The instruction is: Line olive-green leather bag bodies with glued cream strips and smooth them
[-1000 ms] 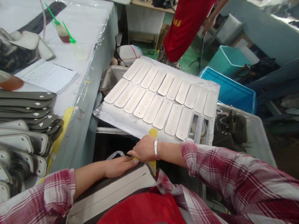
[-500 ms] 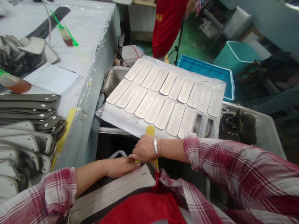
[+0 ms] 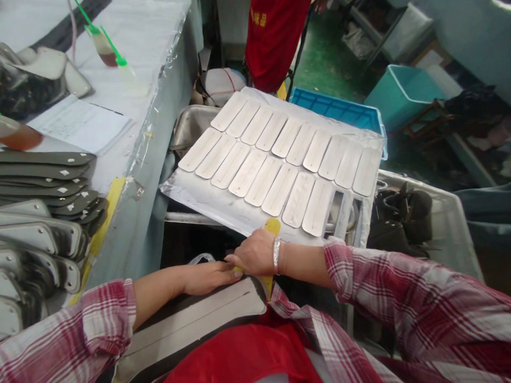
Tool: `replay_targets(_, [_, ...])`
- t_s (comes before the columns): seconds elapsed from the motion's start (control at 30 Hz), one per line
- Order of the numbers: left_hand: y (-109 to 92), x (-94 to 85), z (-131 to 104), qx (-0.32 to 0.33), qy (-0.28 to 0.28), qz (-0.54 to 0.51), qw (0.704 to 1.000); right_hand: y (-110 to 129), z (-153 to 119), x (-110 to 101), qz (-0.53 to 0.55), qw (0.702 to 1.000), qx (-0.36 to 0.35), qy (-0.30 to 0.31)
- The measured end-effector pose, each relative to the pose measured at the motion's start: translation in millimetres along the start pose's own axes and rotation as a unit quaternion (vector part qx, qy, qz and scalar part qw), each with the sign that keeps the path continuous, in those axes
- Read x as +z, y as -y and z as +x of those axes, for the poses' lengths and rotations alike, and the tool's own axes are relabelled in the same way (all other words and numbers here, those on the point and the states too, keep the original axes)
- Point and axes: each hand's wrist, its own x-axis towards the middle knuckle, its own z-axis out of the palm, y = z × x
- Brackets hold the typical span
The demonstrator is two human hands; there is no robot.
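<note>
My left hand (image 3: pixel 209 277) lies with fingers stretched flat along the far edge of a dark piece (image 3: pixel 171 309) close against my body. On that dark piece is a long pale panel (image 3: pixel 190 331) with a thin dark line down its length. Closed fingers of my right hand (image 3: pixel 255 254) grip a flat yellow tool (image 3: pixel 272 225), whose ends show above and below the fist. The two hands meet, right thumb beside the left fingertips. Just beyond them, a covered board (image 3: pixel 212 201) carries rows of pale rounded rectangular pieces (image 3: pixel 254 174).
Stacked grey panels (image 3: pixel 31 236), a paper sheet (image 3: pixel 80 125) and green-capped bottles (image 3: pixel 105 50) occupy the left table (image 3: pixel 154 58). A crate (image 3: pixel 452 224) with dark items stands at right. Behind the board are a blue crate (image 3: pixel 341 107) and a person in red (image 3: pixel 279 32).
My right hand and the yellow tool have shifted slightly to the right. My left hand stays nearly in place on the dark piece. The view has shifted a little.
</note>
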Motion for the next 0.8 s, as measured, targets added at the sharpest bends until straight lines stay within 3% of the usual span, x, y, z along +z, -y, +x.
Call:
replay_targets(0.2, [6.1, 0.8, -6.1, 0.027, -0.005, -0.012, 1.0, 2.9, 10.6, -4.6, -0.01, 0.999, -0.028, 0.02])
replay_targets(0.37, [9.0, -0.8, -11.4, -0.013, 0.013, -0.009, 1.0, 4.9, 25.1, -10.7, -0.03, 0.994, -0.105, 0.03])
replay_targets(0.63, [2.1, 2.7, 1.1, 0.021, 0.025, 0.004, 0.999, 3.1, -1.9, 2.9, -0.013, 1.0, 0.016, 0.01])
replay_targets(0.8, [2.3, -0.5, -2.4, 0.02, 0.022, -0.004, 1.0, 8.1, 4.0, -2.6, -0.001, 0.999, 0.015, 0.031])
